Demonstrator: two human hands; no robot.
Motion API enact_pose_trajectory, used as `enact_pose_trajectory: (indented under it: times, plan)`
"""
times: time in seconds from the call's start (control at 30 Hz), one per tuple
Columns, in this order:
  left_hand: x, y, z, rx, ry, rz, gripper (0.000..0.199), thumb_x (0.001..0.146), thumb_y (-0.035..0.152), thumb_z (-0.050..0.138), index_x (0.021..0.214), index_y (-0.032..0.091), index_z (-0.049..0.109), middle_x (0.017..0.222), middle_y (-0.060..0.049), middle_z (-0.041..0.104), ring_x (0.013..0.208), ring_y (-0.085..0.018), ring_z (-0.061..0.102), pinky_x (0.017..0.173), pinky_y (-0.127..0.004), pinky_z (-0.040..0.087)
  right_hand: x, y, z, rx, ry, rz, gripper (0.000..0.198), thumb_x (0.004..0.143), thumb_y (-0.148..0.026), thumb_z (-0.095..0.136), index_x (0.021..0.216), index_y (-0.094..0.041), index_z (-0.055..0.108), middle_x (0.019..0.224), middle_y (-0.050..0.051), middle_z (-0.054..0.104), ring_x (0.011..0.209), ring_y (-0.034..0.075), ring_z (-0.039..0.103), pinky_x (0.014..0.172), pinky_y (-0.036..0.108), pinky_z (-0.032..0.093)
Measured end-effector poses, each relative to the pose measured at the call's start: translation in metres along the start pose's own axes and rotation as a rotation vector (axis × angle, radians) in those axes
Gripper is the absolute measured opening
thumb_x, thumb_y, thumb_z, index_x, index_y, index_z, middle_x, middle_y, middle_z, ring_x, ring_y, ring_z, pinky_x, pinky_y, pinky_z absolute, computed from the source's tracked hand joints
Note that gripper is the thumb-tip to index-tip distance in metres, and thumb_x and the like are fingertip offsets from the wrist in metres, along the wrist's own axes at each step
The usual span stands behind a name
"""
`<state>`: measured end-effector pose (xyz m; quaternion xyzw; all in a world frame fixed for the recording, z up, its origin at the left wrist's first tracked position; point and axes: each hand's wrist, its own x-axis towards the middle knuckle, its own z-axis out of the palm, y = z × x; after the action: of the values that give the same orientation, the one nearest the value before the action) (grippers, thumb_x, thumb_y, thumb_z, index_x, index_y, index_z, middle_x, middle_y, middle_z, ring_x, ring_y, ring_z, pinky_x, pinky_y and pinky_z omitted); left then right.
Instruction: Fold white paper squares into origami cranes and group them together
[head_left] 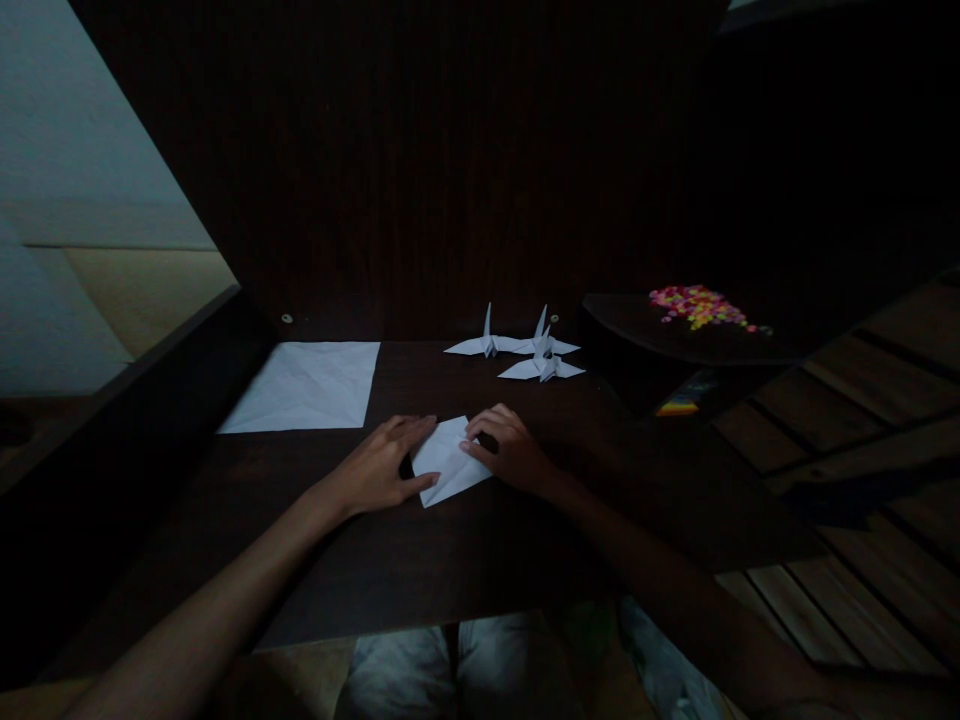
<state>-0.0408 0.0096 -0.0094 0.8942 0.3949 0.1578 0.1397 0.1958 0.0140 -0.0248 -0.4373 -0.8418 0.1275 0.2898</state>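
A folded square of white paper (448, 462) lies on the dark table in front of me, faint crease lines across it. My left hand (390, 462) rests at its left edge, thumb and fingers apart and lying on the paper. At the upper right edge, my right hand (510, 445) has its thumb and fingertips brought together on the paper in a pinch. Behind my hands stand several white origami cranes, among them a left one (489, 345) and a front one (544, 369). To the left lies a larger, creased white sheet (315, 385).
A dark back panel (420, 180) rises behind the table (360, 580), and a raised side board (135, 400) borders it on the left. On a rounded shelf (622, 315) at the right sits a pile of small colourful pieces (701, 305). Wooden slats (885, 390) lie farther right.
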Motion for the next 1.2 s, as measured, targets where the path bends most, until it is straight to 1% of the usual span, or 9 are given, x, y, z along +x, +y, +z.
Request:
enact_pose_trajectory:
  times: [0.1, 0.2, 0.27, 0.37, 0.5, 0.6, 0.9, 1.1, 1.2]
  plan:
    - [0.0, 0.003, 0.001, -0.035, 0.008, -0.052, 0.077, 0.077, 0.045, 0.062, 0.142, 0.016, 0.033, 0.138, -0.013, 0.047, 0.124, -0.029, 0.043, 0.103, -0.042, 0.038, 0.0, -0.001, 0.005, -0.083, 0.015, 0.013, 0.014, 0.084, -0.031, 0.06, 0.091, -0.019, 0.064, 0.096, 0.005, 0.065, 0.093, 0.022, 0.051, 0.083, 0.038, 0.039]
    - [0.0, 0.007, -0.001, -0.077, 0.038, -0.075, 0.073, 0.077, 0.041, 0.061, 0.141, 0.015, 0.035, 0.133, -0.013, 0.051, 0.118, -0.029, 0.047, 0.101, -0.042, 0.04, 0.0, -0.003, 0.005, -0.174, -0.005, -0.01, 0.015, 0.089, -0.029, 0.054, 0.09, -0.021, 0.066, 0.1, 0.006, 0.065, 0.096, 0.023, 0.05, 0.083, 0.039, 0.037]
    - [0.0, 0.009, -0.005, -0.115, 0.059, -0.049, 0.065, 0.077, 0.032, 0.059, 0.137, 0.017, 0.041, 0.127, -0.011, 0.056, 0.114, -0.028, 0.05, 0.099, -0.043, 0.041, 0.0, -0.004, 0.003, -0.216, -0.035, -0.023, 0.02, 0.091, -0.025, 0.049, 0.087, -0.022, 0.068, 0.099, 0.006, 0.065, 0.095, 0.023, 0.05, 0.081, 0.039, 0.038]
    - [0.0, 0.01, -0.013, -0.186, 0.036, 0.055, 0.056, 0.07, 0.019, 0.056, 0.125, 0.019, 0.053, 0.123, -0.009, 0.058, 0.111, -0.028, 0.051, 0.097, -0.047, 0.041, 0.0, -0.006, -0.001, -0.213, -0.067, -0.036, 0.023, 0.091, -0.022, 0.047, 0.087, -0.022, 0.07, 0.098, 0.006, 0.066, 0.092, 0.022, 0.05, 0.08, 0.038, 0.039]
    - [0.001, 0.006, -0.015, -0.207, 0.063, 0.082, 0.044, 0.074, 0.015, 0.05, 0.117, 0.019, 0.059, 0.117, -0.008, 0.061, 0.108, -0.026, 0.052, 0.096, -0.046, 0.041, -0.005, -0.005, -0.004, -0.16, -0.091, -0.071, 0.023, 0.087, -0.035, 0.055, 0.098, -0.022, 0.07, 0.112, 0.006, 0.065, 0.099, 0.024, 0.049, 0.084, 0.041, 0.041]
    - [0.001, 0.002, -0.013, -0.153, 0.078, 0.068, 0.035, 0.079, 0.013, 0.048, 0.108, 0.02, 0.065, 0.113, -0.008, 0.06, 0.106, -0.025, 0.051, 0.095, -0.045, 0.041, -0.007, -0.004, -0.007, -0.144, -0.141, -0.101, 0.04, 0.081, -0.047, 0.061, 0.111, -0.021, 0.066, 0.127, 0.006, 0.059, 0.109, 0.028, 0.047, 0.087, 0.045, 0.041]
    - [-0.001, -0.005, -0.019, -0.12, -0.015, 0.141, 0.026, 0.078, 0.014, 0.052, 0.096, 0.022, 0.069, 0.12, -0.007, 0.054, 0.112, -0.026, 0.045, 0.098, -0.044, 0.038, -0.008, -0.007, -0.016, -0.144, -0.361, -0.144, 0.083, 0.07, -0.061, 0.065, 0.138, -0.021, 0.041, 0.147, 0.009, 0.036, 0.136, 0.036, 0.024, 0.102, 0.058, 0.027]
    - [0.002, -0.001, -0.014, -0.189, -0.027, 0.071, 0.013, 0.084, 0.022, 0.051, 0.089, 0.02, 0.063, 0.11, -0.006, 0.059, 0.104, -0.023, 0.05, 0.096, -0.042, 0.038, -0.009, -0.008, -0.015, -0.078, -0.424, -0.188, 0.09, 0.074, -0.058, 0.062, 0.144, -0.013, 0.03, 0.15, 0.013, 0.027, 0.142, 0.033, 0.011, 0.112, 0.056, 0.014]
    - [0.004, 0.0, -0.002, -0.149, 0.043, -0.031, 0.019, 0.087, 0.03, 0.048, 0.1, 0.02, 0.058, 0.103, -0.005, 0.06, 0.1, -0.024, 0.052, 0.096, -0.045, 0.037, -0.009, -0.007, -0.013, -0.049, -0.438, -0.216, 0.09, 0.076, -0.058, 0.06, 0.145, -0.011, 0.026, 0.151, 0.015, 0.021, 0.142, 0.032, 0.009, 0.112, 0.056, 0.01]
